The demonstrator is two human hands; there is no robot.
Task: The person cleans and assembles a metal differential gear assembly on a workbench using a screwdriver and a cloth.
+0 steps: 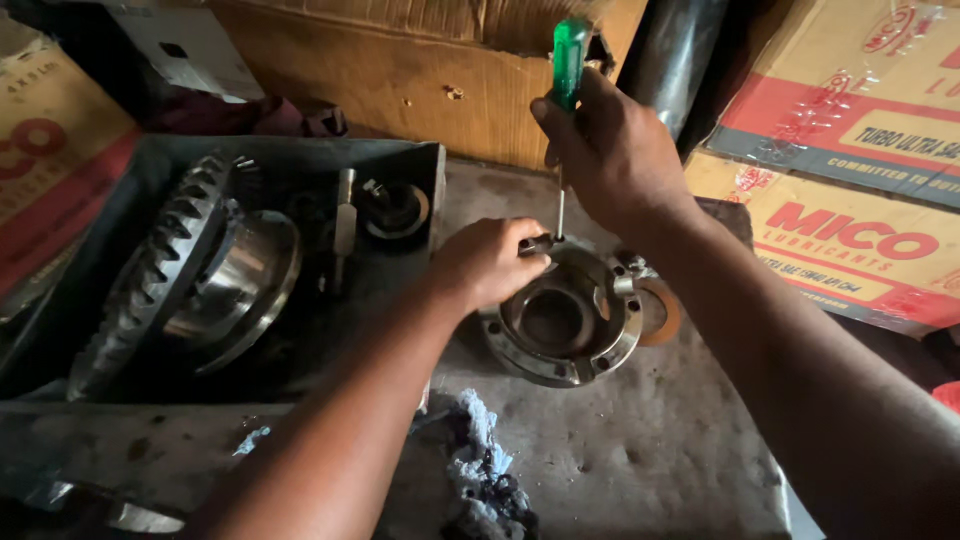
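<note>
My right hand (612, 150) grips a green-handled screwdriver (568, 60) held upright, its thin shaft pointing down onto the rim of a round metal housing (560, 325) on the grey bench. My left hand (488, 262) rests on the housing's left rim and pinches a small dark metal part (538, 243) right at the screwdriver's tip. The housing is ring-shaped with bolt holes around its flange and a hollow centre.
A dark metal tray (420, 160) on the left holds a large toothed ring gear (165, 270), a bearing (395, 210) and a pin. A copper-coloured washer (662, 312) lies right of the housing. A dirty rag (480, 470) lies in front. Cardboard boxes (850, 200) stand behind and right.
</note>
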